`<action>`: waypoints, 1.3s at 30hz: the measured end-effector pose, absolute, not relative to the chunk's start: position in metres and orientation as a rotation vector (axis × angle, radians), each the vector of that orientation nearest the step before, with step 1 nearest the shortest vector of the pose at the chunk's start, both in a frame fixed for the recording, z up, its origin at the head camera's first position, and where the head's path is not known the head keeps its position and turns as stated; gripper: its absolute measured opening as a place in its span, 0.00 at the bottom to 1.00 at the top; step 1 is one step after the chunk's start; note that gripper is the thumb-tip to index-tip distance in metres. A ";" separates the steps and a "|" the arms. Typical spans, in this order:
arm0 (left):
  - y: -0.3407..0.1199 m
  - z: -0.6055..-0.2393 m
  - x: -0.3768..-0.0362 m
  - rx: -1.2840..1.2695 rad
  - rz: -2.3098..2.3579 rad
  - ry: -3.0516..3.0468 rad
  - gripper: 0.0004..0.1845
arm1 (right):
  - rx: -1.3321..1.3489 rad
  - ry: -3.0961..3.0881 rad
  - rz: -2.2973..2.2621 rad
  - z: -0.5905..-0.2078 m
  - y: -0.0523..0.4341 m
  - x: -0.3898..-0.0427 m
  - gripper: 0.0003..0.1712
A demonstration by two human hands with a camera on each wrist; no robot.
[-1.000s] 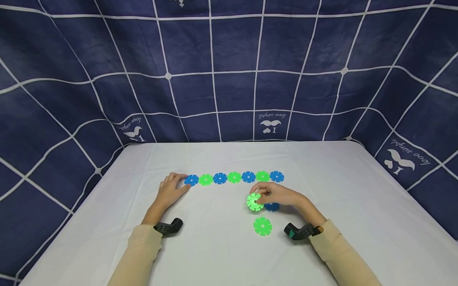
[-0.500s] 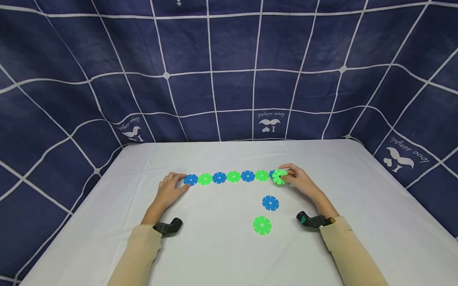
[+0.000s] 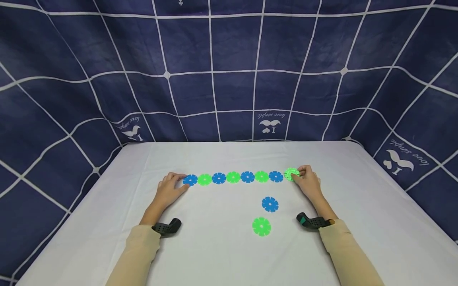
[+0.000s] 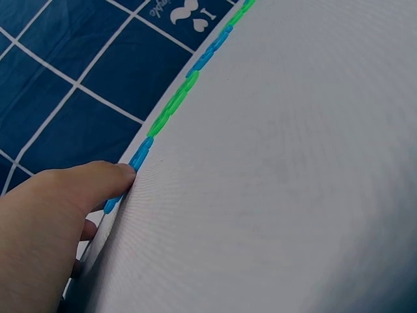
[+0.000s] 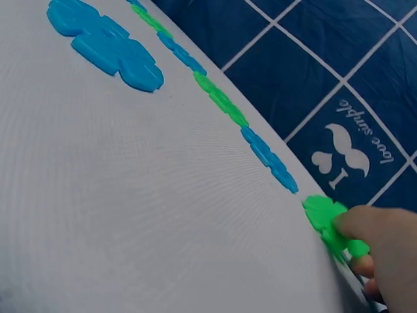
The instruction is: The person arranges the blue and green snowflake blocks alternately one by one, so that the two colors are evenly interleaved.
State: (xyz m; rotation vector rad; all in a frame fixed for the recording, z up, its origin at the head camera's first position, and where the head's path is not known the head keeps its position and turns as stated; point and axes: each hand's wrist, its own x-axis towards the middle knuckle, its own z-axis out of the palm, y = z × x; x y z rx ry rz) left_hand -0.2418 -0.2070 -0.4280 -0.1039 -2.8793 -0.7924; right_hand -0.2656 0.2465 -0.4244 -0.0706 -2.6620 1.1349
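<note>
A row of flat notched building discs, green and blue in turn, runs across the white table. My left hand holds the blue notched disc at the row's left end, thumb on its near edge and a finger on its far edge. In the left wrist view the thumb covers part of this blue disc. At the right end my right hand pinches a green notched disc between thumb and fingers. The right wrist view shows this green disc tilted, just apart from the last blue disc.
Nearer me, a loose blue disc and a loose green disc lie flat on the white tablecloth. A dark blue checked curtain stands behind the table and along both sides.
My right hand has carried the green disc from above the loose blue disc, over the row's last blue disc, to the row's right end. My left hand has stayed in place.
</note>
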 end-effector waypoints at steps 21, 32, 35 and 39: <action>-0.208 -0.426 -0.242 -0.113 -0.776 -2.883 0.26 | -0.053 -2.757 0.877 -0.428 0.248 -0.264 0.21; -0.207 -0.427 -0.243 -0.127 -0.787 -2.870 0.26 | 0.094 -2.763 0.844 -0.425 0.246 -0.264 0.15; -0.207 -0.427 -0.243 -0.132 -0.779 -2.868 0.26 | 0.105 -2.764 0.840 -0.426 0.246 -0.264 0.15; -0.208 -0.427 -0.242 -0.145 -0.775 -2.860 0.26 | 0.106 -2.762 0.855 -0.427 0.245 -0.265 0.15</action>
